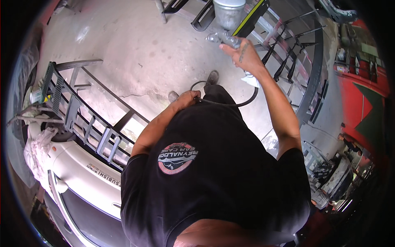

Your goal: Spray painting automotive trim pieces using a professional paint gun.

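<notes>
In the head view, a silver metal spray gun (224,38) is gripped by the right hand (243,55), a black rubber hose (230,103) by the left hand (188,99), beside grey-coated metal frames (284,53).

The spray gun's cup (228,12) is cut off by the top edge; the right hand (242,53) hides its grip.

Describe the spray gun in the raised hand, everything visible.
The spray gun is shiny bare metal, with a grey cylindrical metal cup mounted on top. It is held up at arm's length over the concrete floor, near dark metal racks. The right hand grips its handle; a black hose loops below toward the left hand.
</notes>
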`<state>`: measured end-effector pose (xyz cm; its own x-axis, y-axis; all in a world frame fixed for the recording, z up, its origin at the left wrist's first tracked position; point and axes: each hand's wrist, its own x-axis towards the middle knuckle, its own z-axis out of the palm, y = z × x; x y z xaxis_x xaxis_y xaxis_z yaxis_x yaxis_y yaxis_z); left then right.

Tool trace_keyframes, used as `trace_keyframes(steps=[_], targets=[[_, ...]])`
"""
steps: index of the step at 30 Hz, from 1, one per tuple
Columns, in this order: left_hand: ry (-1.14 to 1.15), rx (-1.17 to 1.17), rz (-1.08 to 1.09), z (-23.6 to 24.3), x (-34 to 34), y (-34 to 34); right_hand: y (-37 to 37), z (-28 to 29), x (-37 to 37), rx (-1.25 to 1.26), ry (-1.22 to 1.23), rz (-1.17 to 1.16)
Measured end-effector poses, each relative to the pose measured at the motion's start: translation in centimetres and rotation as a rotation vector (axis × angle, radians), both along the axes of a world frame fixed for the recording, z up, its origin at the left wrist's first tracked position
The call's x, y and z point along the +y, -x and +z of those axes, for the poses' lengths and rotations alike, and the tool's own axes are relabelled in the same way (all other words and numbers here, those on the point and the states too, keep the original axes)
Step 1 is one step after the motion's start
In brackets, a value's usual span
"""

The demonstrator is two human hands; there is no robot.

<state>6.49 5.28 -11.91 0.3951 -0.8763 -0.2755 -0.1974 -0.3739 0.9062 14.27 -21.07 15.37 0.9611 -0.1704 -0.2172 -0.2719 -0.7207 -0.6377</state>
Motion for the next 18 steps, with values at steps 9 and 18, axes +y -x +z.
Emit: trace_keyframes(steps=[9,18], targets=[[-0.014,0.032,-0.032,-0.2,5.2,0.9,1.4,2.6,4.1,-0.183,0.181,-0.174],[-0.124,0.121,0.050,-0.7,6.2,1.5,4.3,0.6,3.3,-0.295,0.205,-0.246]])
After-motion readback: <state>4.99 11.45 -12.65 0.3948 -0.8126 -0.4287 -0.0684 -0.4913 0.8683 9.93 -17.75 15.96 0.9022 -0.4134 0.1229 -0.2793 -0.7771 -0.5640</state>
